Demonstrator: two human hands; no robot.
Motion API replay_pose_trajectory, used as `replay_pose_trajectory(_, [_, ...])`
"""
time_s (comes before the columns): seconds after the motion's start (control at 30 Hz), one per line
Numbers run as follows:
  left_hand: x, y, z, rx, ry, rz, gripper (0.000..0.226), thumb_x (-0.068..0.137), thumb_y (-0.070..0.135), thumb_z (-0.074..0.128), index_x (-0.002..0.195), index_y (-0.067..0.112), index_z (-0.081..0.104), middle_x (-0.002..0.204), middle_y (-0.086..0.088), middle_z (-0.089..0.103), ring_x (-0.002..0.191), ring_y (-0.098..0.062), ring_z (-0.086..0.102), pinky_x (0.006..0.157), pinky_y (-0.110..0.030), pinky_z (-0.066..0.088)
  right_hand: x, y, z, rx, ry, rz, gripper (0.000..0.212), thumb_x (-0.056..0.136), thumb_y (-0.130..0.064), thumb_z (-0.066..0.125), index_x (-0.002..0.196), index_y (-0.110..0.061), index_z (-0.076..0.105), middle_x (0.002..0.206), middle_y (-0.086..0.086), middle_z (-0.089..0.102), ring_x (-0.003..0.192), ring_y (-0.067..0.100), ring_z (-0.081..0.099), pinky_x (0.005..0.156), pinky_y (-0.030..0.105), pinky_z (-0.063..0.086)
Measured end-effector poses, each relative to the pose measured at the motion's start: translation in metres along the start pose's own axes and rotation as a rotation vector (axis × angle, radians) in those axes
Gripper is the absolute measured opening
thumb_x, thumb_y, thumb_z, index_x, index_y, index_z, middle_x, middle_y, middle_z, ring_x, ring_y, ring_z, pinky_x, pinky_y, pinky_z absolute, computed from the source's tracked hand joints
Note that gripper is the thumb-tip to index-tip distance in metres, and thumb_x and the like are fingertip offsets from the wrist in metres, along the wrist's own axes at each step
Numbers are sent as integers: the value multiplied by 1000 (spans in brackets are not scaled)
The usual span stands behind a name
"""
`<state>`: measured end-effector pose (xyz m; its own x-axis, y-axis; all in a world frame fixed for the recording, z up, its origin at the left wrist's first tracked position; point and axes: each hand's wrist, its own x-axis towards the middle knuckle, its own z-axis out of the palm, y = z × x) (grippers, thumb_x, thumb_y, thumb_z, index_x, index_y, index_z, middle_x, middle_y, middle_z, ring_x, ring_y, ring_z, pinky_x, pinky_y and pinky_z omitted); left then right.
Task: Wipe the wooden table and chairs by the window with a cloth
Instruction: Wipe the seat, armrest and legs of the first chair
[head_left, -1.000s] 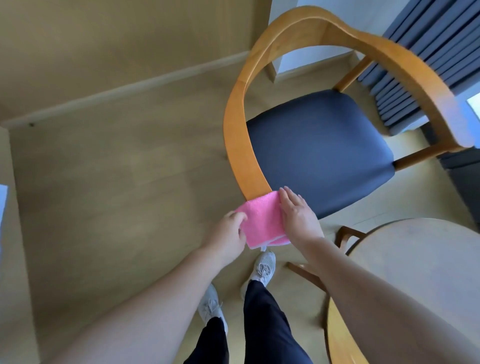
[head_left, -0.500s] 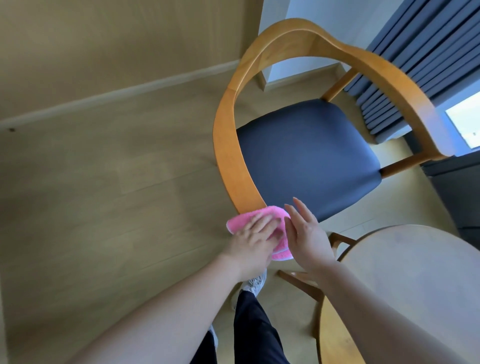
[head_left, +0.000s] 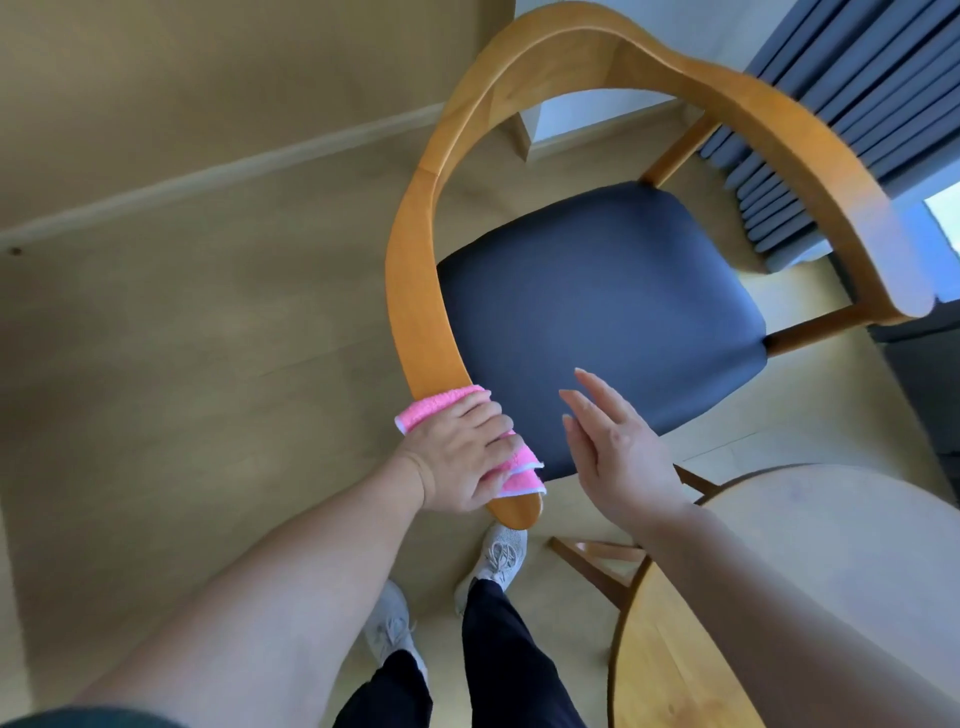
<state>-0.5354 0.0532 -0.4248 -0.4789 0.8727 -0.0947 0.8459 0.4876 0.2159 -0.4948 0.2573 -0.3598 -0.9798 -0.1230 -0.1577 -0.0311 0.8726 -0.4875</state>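
Left hand (head_left: 465, 457) clamps the pink terry cloth (head_left: 431, 404) around the curved wooden chair armrest (head_left: 423, 332) at 7 o'clock for wiping; right hand (head_left: 615, 447) hovers, fingers apart.

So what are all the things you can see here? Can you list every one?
pink fuzzy cloth: one, pink with a white edge, draped over the near end of the chair's armrest
curved wooden armchair: one, honey-brown frame, dark blue seat, centre
round wooden table: one, pale top, lower right
pleated curtain: one, grey-blue, upper right
wooden floor: light brown, left
grey sneakers: two, bottom centre
left hand: one, presses the cloth onto the armrest
right hand: one, fingers straight, above the seat edge, holding nothing
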Motion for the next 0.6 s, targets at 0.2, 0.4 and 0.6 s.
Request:
replay_pose_trajectory(0.2, [3,-41,-10,-4,1,16,35,85,35,42,102,12,63,103,-9,63,97,-33,56,109,-48,30,19,11,-15,-9,2,-36,35,97,-20,42,116,0,64,131,18,56,110,35,61,87,44,55])
replay_pose_trajectory(0.4, [8,-83,-14,-4,9,56,36,89,36,42,106,13,62,106,-8,63,101,-31,55,112,-45,27,56,7,-15,-30,16,-66,33,96,-19,44,114,-2,66,130,17,58,110,35,62,85,39,53])
replay_pose_trajectory(0.6, [23,-146,-31,30,3,165,38,89,38,42,107,14,64,106,-6,63,102,-30,56,111,-43,27,103,-6,-8,-25,56,-79,32,96,-19,46,113,-1,66,127,17,60,108,35,62,84,40,53])
